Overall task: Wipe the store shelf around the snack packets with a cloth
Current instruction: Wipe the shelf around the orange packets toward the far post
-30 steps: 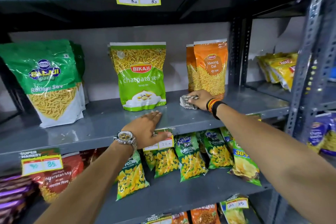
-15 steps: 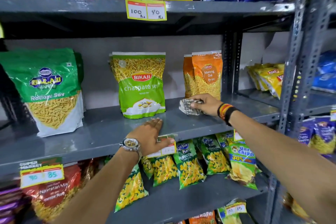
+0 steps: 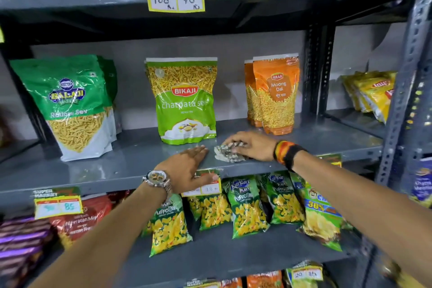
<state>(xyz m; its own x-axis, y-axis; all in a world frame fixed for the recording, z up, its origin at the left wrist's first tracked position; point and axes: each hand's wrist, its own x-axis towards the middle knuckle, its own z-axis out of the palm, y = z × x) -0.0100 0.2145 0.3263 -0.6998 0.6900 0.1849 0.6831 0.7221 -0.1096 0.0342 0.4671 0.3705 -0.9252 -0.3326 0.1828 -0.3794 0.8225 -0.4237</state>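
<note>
The right hand (image 3: 253,147), fingers gripping the crumpled grey-and-white cloth (image 3: 228,152), could knock over the tall green snack bag (image 3: 184,100) just beside it on the grey metal shelf (image 3: 105,166), while the left hand (image 3: 187,170) lies flat and open.

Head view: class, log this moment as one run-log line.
right hand: presses cloth on shelf | left hand: flat at shelf edge | Chatpata Sev packet: upright behind

We see the cloth (image 3: 230,153) half hidden under the right hand (image 3: 251,146); our left hand (image 3: 187,170) covers part of a price tag (image 3: 207,188), its left figure unreadable.
</note>
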